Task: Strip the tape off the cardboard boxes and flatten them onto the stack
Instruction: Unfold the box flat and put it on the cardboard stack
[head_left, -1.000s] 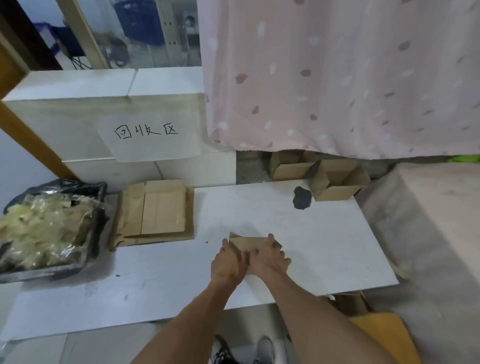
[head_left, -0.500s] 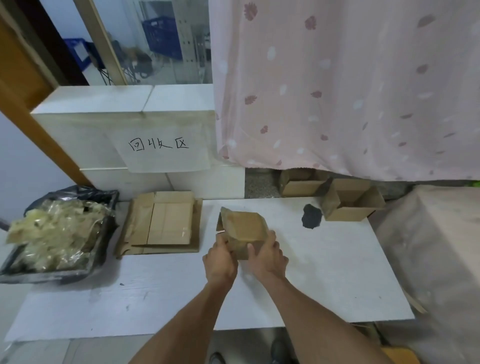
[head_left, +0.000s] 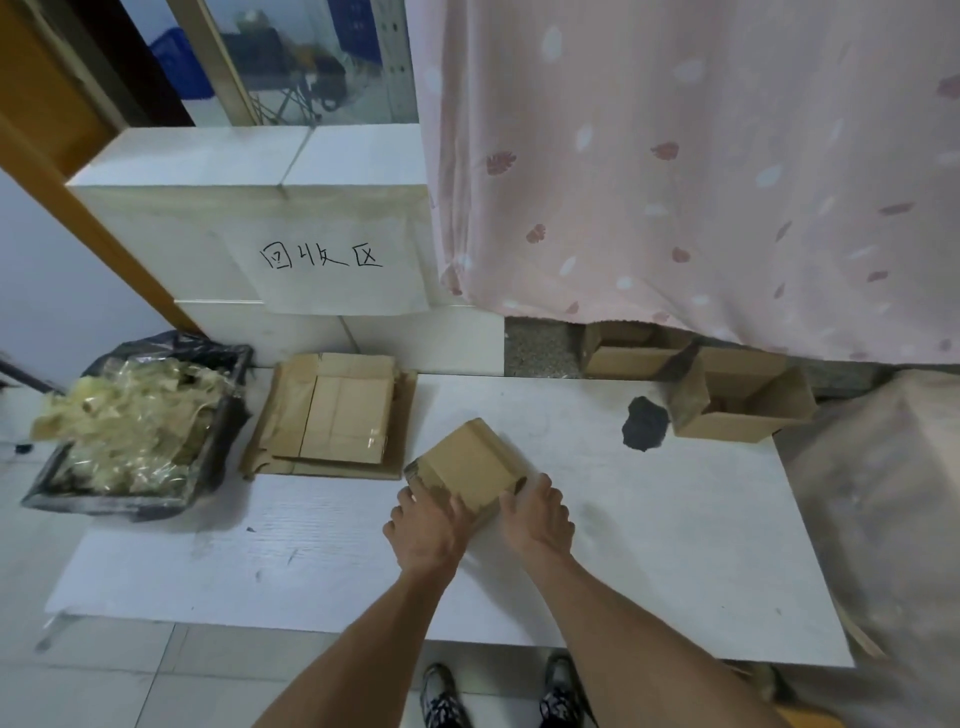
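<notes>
Both hands grip small cardboard box (head_left: 470, 467) near middle of white table (head_left: 675, 545): left hand (head_left: 426, 525) on its near-left edge, right hand (head_left: 537, 512) on its near-right corner. Box tilted. Flattened stack (head_left: 337, 415) just left of box, at table's far-left. Black bin (head_left: 130, 421) of stripped tape left of stack. Open box (head_left: 743, 402) at far-right corner, dark patch (head_left: 644, 423) beside it. Pink curtain (head_left: 701, 171) behind.

The box (head_left: 470, 465) I hold is plain brown, like the stack (head_left: 337, 415) of flat cardboard. My table (head_left: 649, 545) is white with a black blotch (head_left: 644, 423). The curtain (head_left: 701, 171) is pink, dotted with white and dusky-red leaves. Yellowish tape (head_left: 130, 421) fills a black bin (head_left: 218, 441).
</notes>
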